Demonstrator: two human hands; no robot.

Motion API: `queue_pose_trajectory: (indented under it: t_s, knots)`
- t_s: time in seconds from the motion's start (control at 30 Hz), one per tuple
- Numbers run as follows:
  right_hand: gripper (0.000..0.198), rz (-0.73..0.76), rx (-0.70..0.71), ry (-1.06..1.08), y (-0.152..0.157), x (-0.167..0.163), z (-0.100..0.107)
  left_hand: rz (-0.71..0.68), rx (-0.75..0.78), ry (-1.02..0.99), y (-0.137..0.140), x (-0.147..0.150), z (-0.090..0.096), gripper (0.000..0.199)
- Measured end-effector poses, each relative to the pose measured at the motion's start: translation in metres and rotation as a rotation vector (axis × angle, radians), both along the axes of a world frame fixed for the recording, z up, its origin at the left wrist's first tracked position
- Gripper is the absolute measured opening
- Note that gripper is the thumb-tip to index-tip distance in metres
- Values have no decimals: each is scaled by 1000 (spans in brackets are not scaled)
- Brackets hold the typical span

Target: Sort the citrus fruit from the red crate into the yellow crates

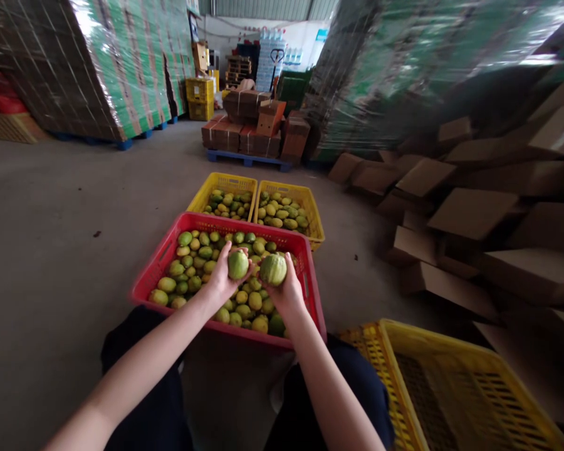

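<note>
Smooth green fruit [237, 265], ribbed green fruit [273, 269]: status?

Both over red crate [316, 294], not set down. Left hand [222, 279] cups the smooth one, right hand [290, 293] the ribbed one. Loose fruit [167, 284], yellow to green, fills much of red crate. Done versus left: can't tell.

Materials?

Rounded rinds; ribbed one is fatter, grooved. Red crate looks plastic. Beyond it: two slotted yellow crates [317, 216] holding fruit. Right of it: lattice-walled yellow crate [451, 343], cardboard cartons [472, 213].
</note>
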State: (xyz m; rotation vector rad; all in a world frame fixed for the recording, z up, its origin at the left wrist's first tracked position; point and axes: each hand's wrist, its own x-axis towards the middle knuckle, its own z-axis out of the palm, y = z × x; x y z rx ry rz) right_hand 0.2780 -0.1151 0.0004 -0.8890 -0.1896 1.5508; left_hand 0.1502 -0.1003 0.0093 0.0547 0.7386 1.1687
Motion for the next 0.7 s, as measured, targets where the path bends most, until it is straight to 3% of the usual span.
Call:
queue_pose_trajectory:
  t_s: [0.1, 0.23, 0.33, 0.6, 0.7]
  knots:
    - [26, 30, 37, -37, 2, -3, -2, 23, -10, -9, 1, 2, 0, 31]
    - [15, 35, 79, -62, 0, -3, 1, 93, 2, 10, 0, 3, 5, 7]
    - [13, 35, 30, -55, 0, -1, 1, 80, 14, 5, -1, 1, 5, 4]
    - [24, 57, -19, -27, 5, -4, -4, -26, 13, -32, 4, 1, -4, 32]
    - [12, 22, -13, -48, 4, -3, -3, 33, 2, -4, 4, 3, -1, 22]
